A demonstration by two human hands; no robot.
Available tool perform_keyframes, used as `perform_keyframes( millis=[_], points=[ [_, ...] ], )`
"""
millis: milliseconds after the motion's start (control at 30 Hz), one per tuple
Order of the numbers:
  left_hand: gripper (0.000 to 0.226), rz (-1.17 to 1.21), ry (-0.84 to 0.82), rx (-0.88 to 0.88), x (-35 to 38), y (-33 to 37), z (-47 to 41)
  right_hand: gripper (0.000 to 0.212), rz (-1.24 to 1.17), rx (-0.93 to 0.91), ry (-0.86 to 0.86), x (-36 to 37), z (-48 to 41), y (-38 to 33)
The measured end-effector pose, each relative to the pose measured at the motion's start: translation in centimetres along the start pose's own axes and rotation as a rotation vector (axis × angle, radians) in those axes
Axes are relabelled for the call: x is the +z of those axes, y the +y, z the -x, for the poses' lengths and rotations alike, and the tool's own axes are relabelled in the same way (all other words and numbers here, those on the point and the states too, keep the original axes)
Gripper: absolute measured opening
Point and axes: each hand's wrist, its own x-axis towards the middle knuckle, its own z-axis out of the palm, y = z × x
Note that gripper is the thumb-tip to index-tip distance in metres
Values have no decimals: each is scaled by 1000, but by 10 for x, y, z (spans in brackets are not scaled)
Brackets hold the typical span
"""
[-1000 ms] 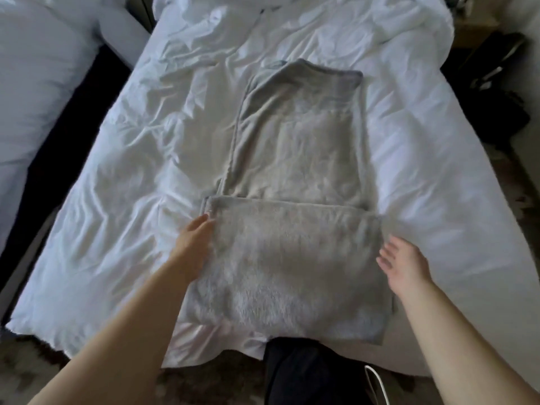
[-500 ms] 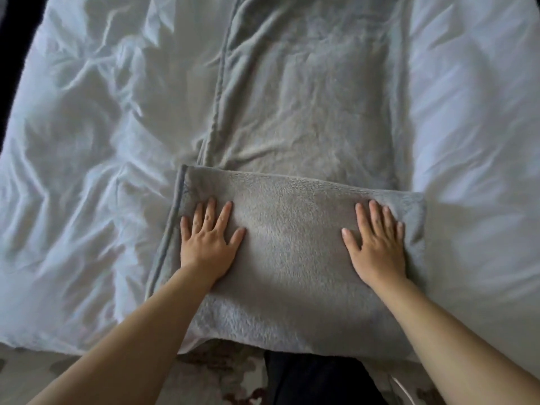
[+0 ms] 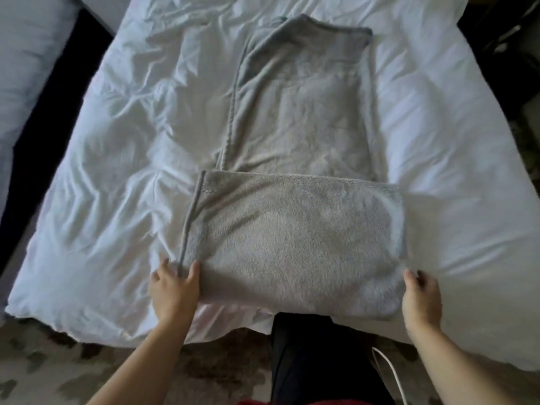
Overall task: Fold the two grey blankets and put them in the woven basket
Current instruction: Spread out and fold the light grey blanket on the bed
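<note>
One grey blanket [image 3: 295, 247] lies on the white bed as a long strip, and its near end is folded over into a thick rectangle. The far part of the strip [image 3: 304, 112] reaches up the bed. My left hand [image 3: 174, 292] pinches the rectangle's near left corner, thumb on top beside the hem. Curled against the near right corner, my right hand [image 3: 421, 299] holds that edge. No second blanket or woven basket is in view.
The white duvet [image 3: 122, 176] is creased and hangs over the bed's near edge. A second bed [image 3: 26, 54] stands at the left across a dark gap. Patterned carpet [image 3: 43, 363] and a white cable [image 3: 391, 372] lie below, and dark objects [image 3: 508, 45] sit at the far right.
Half a second ago both hands pressed flat on top of the folded part. They have slid back to its near corners and closed on them. The camera has pulled back.
</note>
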Motion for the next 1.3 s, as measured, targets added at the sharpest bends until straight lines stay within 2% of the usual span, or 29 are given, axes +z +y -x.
perform_keyframes(
  millis=[67,100,167,200,267,367,467,600,800,933,1100,1300],
  points=[
    [76,278,3,-291,0,-14,17,22,-230,201,41,-3,12,17],
    [72,468,-62,-432,2,-17,24,19,-365,350,-3,-3,17,24],
    [65,872,-300,-662,8,-20,34,15,-643,645,-221,-1,28,37],
    [66,1030,-414,-733,10,-18,38,15,-735,727,-328,1,32,41],
    [71,1160,-516,-759,15,-11,40,16,-820,779,-455,2,36,40],
    [66,1203,-463,-779,15,4,34,19,-890,765,-494,2,41,24],
    [51,1295,-466,-823,1,21,30,20,-889,654,-509,-3,48,1],
    [36,1426,-548,-744,-36,60,29,22,-967,472,-482,-32,45,-46],
    [20,1627,-586,-364,-114,127,53,23,-1168,155,-490,-104,59,-144],
    [14,1708,-592,-133,-155,133,80,26,-1305,-24,-521,-140,89,-164],
    [13,1726,-570,-81,-162,91,104,19,-1330,-19,-573,-151,118,-122],
    [17,1753,-553,-189,-140,47,122,18,-1353,93,-561,-142,145,-68]
  ],
)
